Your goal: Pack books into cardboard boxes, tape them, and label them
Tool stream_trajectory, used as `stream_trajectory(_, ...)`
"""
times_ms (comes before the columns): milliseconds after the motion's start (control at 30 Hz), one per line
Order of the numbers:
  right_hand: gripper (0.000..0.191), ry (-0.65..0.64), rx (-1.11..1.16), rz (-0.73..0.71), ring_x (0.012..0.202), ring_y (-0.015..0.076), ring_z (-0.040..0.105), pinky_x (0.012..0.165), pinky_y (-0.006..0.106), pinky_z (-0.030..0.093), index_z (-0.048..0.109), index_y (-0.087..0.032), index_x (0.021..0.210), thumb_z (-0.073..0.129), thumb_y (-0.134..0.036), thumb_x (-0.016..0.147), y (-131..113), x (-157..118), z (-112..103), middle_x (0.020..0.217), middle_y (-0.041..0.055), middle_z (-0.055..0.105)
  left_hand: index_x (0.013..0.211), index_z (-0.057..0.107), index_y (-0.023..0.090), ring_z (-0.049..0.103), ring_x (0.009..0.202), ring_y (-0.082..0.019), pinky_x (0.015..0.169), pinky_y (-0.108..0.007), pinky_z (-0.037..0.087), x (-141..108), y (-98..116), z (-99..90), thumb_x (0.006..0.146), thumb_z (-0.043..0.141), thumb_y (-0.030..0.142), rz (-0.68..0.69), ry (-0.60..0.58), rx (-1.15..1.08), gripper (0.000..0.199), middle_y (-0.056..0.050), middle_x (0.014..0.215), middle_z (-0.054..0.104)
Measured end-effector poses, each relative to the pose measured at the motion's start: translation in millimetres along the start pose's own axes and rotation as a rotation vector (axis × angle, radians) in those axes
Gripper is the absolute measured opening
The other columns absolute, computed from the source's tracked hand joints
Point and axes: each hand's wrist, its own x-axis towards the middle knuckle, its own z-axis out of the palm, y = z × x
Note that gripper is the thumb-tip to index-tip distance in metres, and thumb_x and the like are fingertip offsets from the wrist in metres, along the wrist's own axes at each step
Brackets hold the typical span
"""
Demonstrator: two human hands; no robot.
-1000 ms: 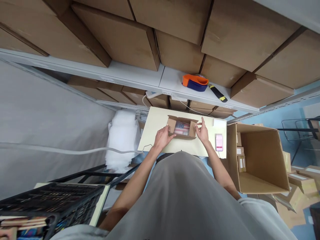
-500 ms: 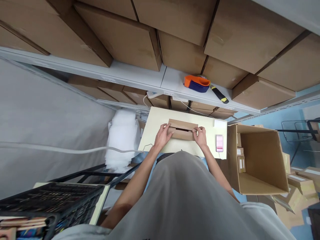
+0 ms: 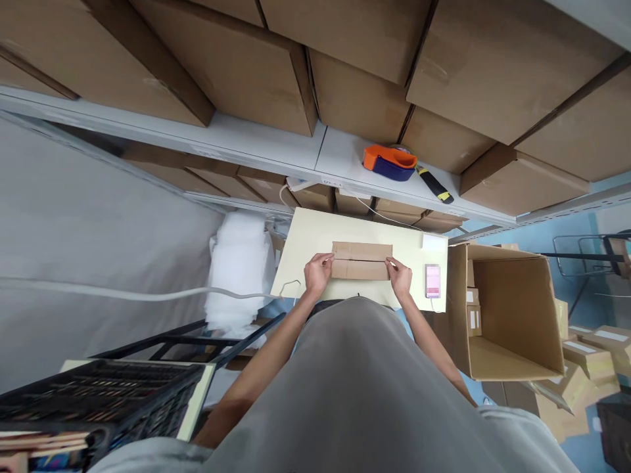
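Note:
A small brown cardboard box (image 3: 362, 268) lies on the pale yellow tabletop (image 3: 315, 230). Its two long flaps meet along a thin dark seam across the middle. My left hand (image 3: 318, 272) pinches the box's left end near that seam, fingers closed. At the opposite end, my right hand (image 3: 399, 274) grips the box with thumb and fingertips. What lies inside the box is hidden. To the right of my right hand, a phone (image 3: 432, 281) with a lit pinkish screen rests on the table, a cable at its lower edge.
An orange and blue tape dispenser (image 3: 389, 163) and a utility knife (image 3: 434, 185) sit on the shelf (image 3: 276, 148) beyond. A large open carton (image 3: 517, 315) stands right. White packing foam (image 3: 239, 269) and a black crate (image 3: 103, 401) are at left.
The box's flaps have come down and together, narrowing the dark gap to a seam. Both hands have shifted from the flaps outward and slightly toward me, to the box's ends.

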Motion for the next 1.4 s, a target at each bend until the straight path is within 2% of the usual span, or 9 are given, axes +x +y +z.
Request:
stream_trajectory(200,0.034,0.021,-0.014,-0.037,0.14,0.0296,0.08,0.128,0.041,0.058,0.091,-0.021,0.123,0.063,-0.034,0.109,17,-10,0,0.142,0.0111,0.084,0.109,0.088,0.021,0.084,0.108,-0.026,0.102,-0.039,0.068,-13,-4,9.8,0.102,0.069,0.026,-0.013,0.018,-0.121,0.021,-0.009,0.122,0.087)
stream_trajectory(433,0.037,-0.078,-0.251,-0.135,0.101,0.024,0.088,0.103,0.039,0.07,0.087,-0.021,0.13,0.057,-0.035,0.115,8,-2,-13,0.166,0.0155,0.069,0.104,0.087,0.021,0.083,0.106,-0.026,0.102,-0.038,0.067,5,0,3.7,0.1,0.069,0.025,0.012,-0.01,-0.117,0.018,-0.008,0.121,0.086)
stream_trajectory(567,0.033,-0.062,-0.338,-0.262,0.108,0.0277,0.086,0.097,0.042,0.072,0.088,-0.02,0.119,0.058,-0.033,0.113,-5,0,-22,0.166,0.0179,0.067,0.096,0.085,0.022,0.083,0.104,-0.027,0.104,-0.04,0.066,10,6,-4.2,0.098,0.069,0.022,0.032,-0.026,-0.068,0.016,-0.009,0.118,0.086)
stream_trajectory(667,0.032,0.057,-0.39,-0.475,0.132,0.0351,0.079,0.113,0.052,0.066,0.086,-0.02,0.116,0.056,-0.033,0.113,-48,28,-42,0.154,0.0197,0.074,0.098,0.085,0.022,0.08,0.12,-0.031,0.114,-0.045,0.062,26,37,-13.6,0.099,0.07,0.024,0.17,0.082,-0.062,0.015,-0.011,0.124,0.084)
stream_trajectory(800,0.045,0.31,-0.45,-0.741,0.152,0.0374,0.064,0.127,0.061,0.052,0.07,-0.019,0.15,0.045,-0.036,0.118,-153,95,-85,0.156,0.0233,0.07,0.111,0.085,0.024,0.078,0.12,-0.029,0.115,-0.047,0.059,67,125,-33.2,0.11,0.065,0.032,0.492,0.255,-0.157,0.021,-0.011,0.124,0.084)
stream_trajectory(967,0.062,0.205,-0.731,-0.679,0.152,0.0446,0.058,0.129,0.064,0.045,0.048,-0.002,0.164,0.048,-0.033,0.111,-257,161,-109,0.163,0.0335,0.06,0.117,0.083,0.024,0.077,0.12,-0.026,0.114,-0.043,0.058,95,224,-56.6,0.114,0.06,0.033,0.712,0.4,-0.265,0.025,-0.009,0.122,0.084)
stream_trajectory(1067,0.066,0.046,-0.856,-0.526,0.148,0.0487,0.061,0.129,0.066,0.043,0.047,0.005,0.159,0.059,-0.029,0.104,-271,180,-109,0.157,0.0396,0.063,0.114,0.083,0.025,0.078,0.117,-0.025,0.111,-0.041,0.059,85,234,-59.4,0.113,0.06,0.032,0.704,0.396,-0.306,0.024,-0.008,0.12,0.084)
stream_trajectory(1200,0.069,-0.054,-0.878,-0.52,0.151,0.0472,0.062,0.131,0.062,0.044,0.047,0.005,0.161,0.063,-0.03,0.104,-266,195,-115,0.162,0.0383,0.061,0.114,0.081,0.024,0.078,0.118,-0.027,0.112,-0.043,0.06,75,209,-54.5,0.11,0.06,0.027,0.575,0.386,-0.336,0.022,-0.009,0.12,0.083)
stream_trajectory(1400,0.062,-0.108,-0.847,-0.508,0.152,0.0449,0.063,0.13,0.057,0.049,0.057,-0.002,0.157,0.064,-0.038,0.107,-273,214,-124,0.163,0.0316,0.065,0.147,0.069,0.018,0.065,0.144,-0.038,0.128,-0.052,0.049,129,199,-54.2,0.094,0.083,0.027,0.282,0.433,-0.245,0.055,-0.02,0.15,0.07)
